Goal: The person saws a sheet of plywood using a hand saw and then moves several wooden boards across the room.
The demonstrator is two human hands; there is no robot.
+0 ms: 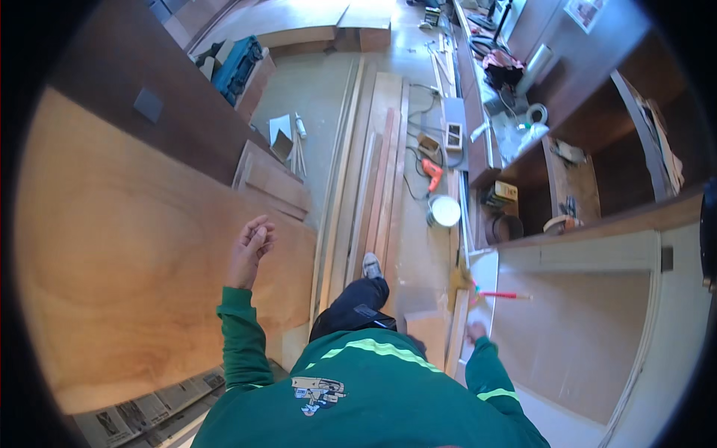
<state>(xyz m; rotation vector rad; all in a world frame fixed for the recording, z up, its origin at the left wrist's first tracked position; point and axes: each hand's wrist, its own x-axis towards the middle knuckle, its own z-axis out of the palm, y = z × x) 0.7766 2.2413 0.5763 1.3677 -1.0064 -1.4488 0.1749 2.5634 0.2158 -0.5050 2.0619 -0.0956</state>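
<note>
Hovering by the wood panel (149, 261), left hand (250, 250) raised (fingers loosely curled), right hand (476, 332) low, fingers unclear.

Left hand (255, 243) out in front, right hand (476, 331) further back.
Left fingers (259, 223) loosely curled; right ones too small to tell.

sweatshirt (418, 403): green, yellow stripes | plywood (149, 254): orange-tan | drill (432, 174): orange | case (237, 71): blue
</note>
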